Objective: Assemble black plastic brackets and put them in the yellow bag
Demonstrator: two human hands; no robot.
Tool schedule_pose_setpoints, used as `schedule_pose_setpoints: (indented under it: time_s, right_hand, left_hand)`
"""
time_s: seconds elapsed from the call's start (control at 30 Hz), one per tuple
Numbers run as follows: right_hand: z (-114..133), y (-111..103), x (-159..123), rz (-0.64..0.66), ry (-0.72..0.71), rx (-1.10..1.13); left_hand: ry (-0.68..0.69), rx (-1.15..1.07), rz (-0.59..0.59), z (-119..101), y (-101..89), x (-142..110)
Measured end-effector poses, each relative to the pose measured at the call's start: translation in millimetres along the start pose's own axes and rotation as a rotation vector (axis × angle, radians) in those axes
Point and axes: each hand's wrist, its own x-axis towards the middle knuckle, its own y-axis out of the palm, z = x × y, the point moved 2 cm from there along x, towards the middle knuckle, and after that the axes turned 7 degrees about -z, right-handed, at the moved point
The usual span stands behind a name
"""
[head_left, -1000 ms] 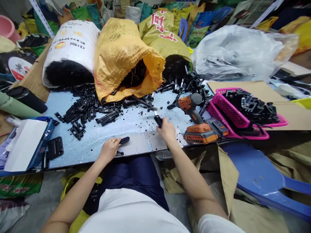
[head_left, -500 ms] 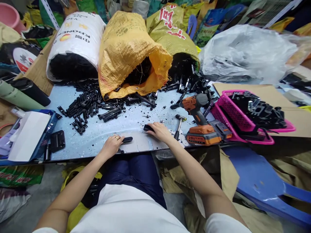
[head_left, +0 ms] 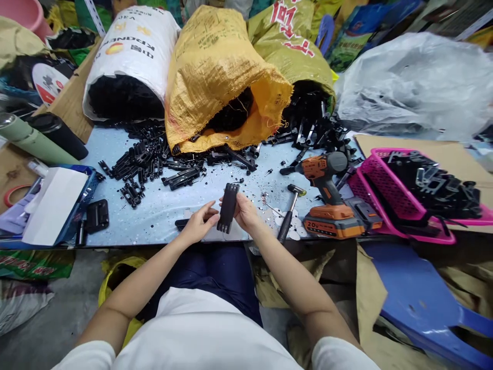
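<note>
My right hand [head_left: 247,213] grips a black slatted block [head_left: 228,208] with small shiny round spots at both ends, like flat strips stacked side by side. The block stands raised over the table's front edge. My left hand [head_left: 201,222] is just left of it, fingers apart, the thumb close to the block's lower side; whether it touches I cannot tell. A black elongated piece [head_left: 181,224] lies by my left wrist, partly covered. To the right of my right hand rest a small hammer [head_left: 289,213] and an orange cordless drill [head_left: 327,198].
Behind my hands, loose black parts [head_left: 142,156] lie before a white sack [head_left: 131,56], a yellow sack [head_left: 215,77] and an olive sack [head_left: 292,46]. Pink baskets [head_left: 400,192] of parts stand right. A blue bin [head_left: 87,200] is left, a blue chair [head_left: 419,288] lower right.
My right hand has lifted the black block off the table and brought it left, turned upright. My left hand has left the black piece on the table and moved right, beside the block.
</note>
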Motion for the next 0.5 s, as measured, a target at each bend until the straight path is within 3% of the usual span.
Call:
schedule_pose_setpoints:
  time_s: [0.1,0.17,0.23,0.3,0.4,0.5]
  right_hand:
    - [-9.5,10.0,-7.2,-0.119,0.03,0.005]
    - [-11.3,8.6,-12.3,-0.232,-0.026,-0.129]
    - [-8.4,1.6,-17.9,-0.257,-0.098,-0.34]
    - [-3.8,-8.9,-22.2,-0.152,-0.152,-0.594]
    - [-1.9,-25.7,-26.1,0.09,-0.234,-1.018]
    - [-6.4,-36.2,-27.6,0.157,-0.328,-1.384]
  left_hand:
    - [-0.119,-0.151,-0.023,-5.5,26.2,1.4]
    - [-0.057,0.014,-0.102,-8.8,34.4,-3.4]
    - [0.091,0.245,-0.108,-10.8,33.3,-9.2]
    - [0.204,0.467,-0.06,-8.2,22.8,-11.5]
    - [0.221,0.742,0.092,4.0,-0.5,-6.2]
    - [0.223,0.868,0.259,13.9,-13.5,0.7]
